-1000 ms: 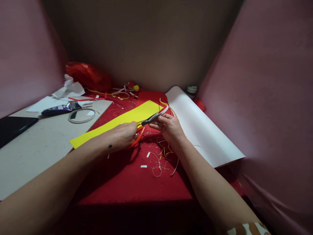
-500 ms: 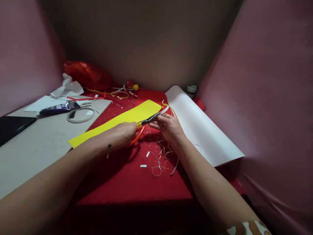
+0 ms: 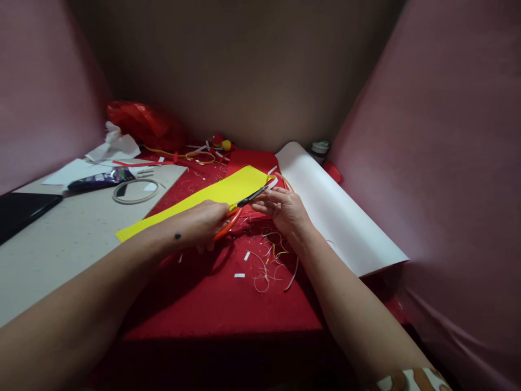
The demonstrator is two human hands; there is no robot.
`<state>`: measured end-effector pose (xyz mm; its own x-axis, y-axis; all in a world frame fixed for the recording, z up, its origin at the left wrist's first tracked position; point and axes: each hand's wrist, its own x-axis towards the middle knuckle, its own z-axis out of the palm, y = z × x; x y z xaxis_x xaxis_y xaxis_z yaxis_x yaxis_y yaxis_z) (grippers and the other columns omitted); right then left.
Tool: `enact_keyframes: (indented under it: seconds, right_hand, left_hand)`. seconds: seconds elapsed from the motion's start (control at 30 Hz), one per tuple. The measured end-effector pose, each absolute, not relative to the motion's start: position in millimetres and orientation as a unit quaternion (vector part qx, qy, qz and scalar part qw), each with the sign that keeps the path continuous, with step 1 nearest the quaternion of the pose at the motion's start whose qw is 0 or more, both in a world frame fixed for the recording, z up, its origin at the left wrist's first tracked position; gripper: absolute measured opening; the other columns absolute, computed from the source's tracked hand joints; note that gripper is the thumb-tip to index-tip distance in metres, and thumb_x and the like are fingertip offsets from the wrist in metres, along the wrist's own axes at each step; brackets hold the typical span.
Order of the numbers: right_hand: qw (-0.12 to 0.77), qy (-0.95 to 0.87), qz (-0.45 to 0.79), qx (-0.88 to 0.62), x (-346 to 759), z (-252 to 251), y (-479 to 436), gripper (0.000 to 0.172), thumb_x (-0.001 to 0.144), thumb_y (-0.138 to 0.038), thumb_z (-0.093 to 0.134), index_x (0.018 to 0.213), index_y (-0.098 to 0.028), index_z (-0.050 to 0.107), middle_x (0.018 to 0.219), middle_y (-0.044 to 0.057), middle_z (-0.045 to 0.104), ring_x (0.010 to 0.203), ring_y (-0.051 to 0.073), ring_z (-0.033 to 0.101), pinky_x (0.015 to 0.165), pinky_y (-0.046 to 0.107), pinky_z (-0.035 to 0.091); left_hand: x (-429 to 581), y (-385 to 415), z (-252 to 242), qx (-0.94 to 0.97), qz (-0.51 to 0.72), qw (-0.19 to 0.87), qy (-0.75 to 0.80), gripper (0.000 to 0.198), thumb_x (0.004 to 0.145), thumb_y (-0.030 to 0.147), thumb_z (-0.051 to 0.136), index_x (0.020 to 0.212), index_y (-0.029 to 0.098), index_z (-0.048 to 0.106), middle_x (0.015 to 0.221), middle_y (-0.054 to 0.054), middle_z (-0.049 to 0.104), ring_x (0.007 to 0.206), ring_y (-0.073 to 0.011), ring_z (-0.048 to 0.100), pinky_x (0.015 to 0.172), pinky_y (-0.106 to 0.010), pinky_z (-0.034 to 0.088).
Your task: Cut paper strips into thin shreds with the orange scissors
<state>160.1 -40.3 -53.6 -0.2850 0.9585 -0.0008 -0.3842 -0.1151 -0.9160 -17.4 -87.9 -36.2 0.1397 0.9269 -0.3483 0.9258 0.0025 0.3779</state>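
Observation:
My left hand (image 3: 209, 220) is closed round the orange and yellow handles of a pair of scissors (image 3: 230, 221), whose dark blades point up to the right. The blade tips lie beside the fingers of my right hand (image 3: 283, 206). Between its thumb and fingers my right hand pinches a thin paper strip (image 3: 273, 183), white and curled, with some yellow at its end. Under the blades lies a long yellow sheet of corrugated card (image 3: 220, 190). Red corrugated card (image 3: 256, 158) shows behind and below it. Whether the blades are closed on the strip, I cannot make out.
A rolled white sheet (image 3: 337, 217) lies right of my right hand. Thin paper offcuts (image 3: 266, 266) litter the red cloth (image 3: 228, 309). On the pale board (image 3: 81, 233) at left are a purple tube (image 3: 101, 179), a ring (image 3: 135, 201) and a black device (image 3: 24, 212).
The strip's loose end has curled and shifted slightly at the blade tips. The scissors and both hands have barely moved; the fingers of my left hand now show a little below the handles.

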Motion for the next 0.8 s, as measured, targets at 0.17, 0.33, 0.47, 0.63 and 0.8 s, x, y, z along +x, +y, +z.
enact_keyframes:
  seconds: [0.17,0.33,0.47,0.63,0.8]
  right_hand:
    - [0.528,-0.424,0.649,-0.347,163.8,-50.1,-36.4,0.005,0.068,-0.014,0.053,0.071,-0.018,0.051,0.063,0.004,0.064,0.064,0.019,0.066,0.077,0.041,0.055]
    - [0.531,-0.421,0.650,-0.344,164.1,-51.8,-33.5,0.006,0.071,-0.016,0.053,0.068,-0.018,0.049,0.063,0.005,0.066,0.063,0.017,0.067,0.074,0.037,0.056]
    - [0.527,-0.432,0.654,-0.329,162.8,-54.3,-34.7,0.007,0.071,-0.017,0.056,0.066,-0.018,0.050,0.067,0.005,0.068,0.066,0.018,0.067,0.075,0.036,0.056]
    - [0.517,-0.451,0.659,-0.309,160.4,-55.8,-35.8,0.004,0.071,-0.020,0.057,0.070,-0.018,0.053,0.070,0.006,0.068,0.074,0.020,0.068,0.075,0.038,0.056]
    - [0.512,-0.456,0.654,-0.320,160.0,-55.5,-35.9,0.005,0.071,-0.020,0.057,0.070,-0.018,0.053,0.070,0.005,0.068,0.073,0.019,0.068,0.074,0.036,0.056]
  left_hand:
    - [-11.2,-90.1,-26.3,0.593,0.018,0.360,0.720,0.044,0.082,0.032,0.023,0.071,0.015,0.063,0.053,-0.010,0.061,0.045,-0.0182,0.056,0.051,-0.032,0.045]
    - [-12.4,-92.7,-25.7,0.660,-0.033,0.337,0.670,0.032,0.078,0.028,0.030,0.063,0.016,0.055,0.055,-0.009,0.060,0.045,-0.0175,0.055,0.048,-0.030,0.043]
    - [-15.3,-95.3,-28.2,0.765,-0.021,0.200,0.611,0.023,0.078,0.030,0.035,0.074,0.017,0.054,0.069,-0.009,0.061,0.055,-0.0168,0.053,0.051,-0.028,0.039]
    - [-18.6,-93.0,-36.2,0.790,0.044,0.141,0.596,0.027,0.081,0.036,0.035,0.097,0.020,0.051,0.084,-0.010,0.061,0.062,-0.0175,0.051,0.055,-0.029,0.037]
    - [-20.2,-91.1,-41.6,0.794,0.029,0.105,0.598,0.031,0.082,0.036,0.034,0.100,0.017,0.050,0.081,-0.013,0.060,0.063,-0.0196,0.052,0.055,-0.030,0.035]
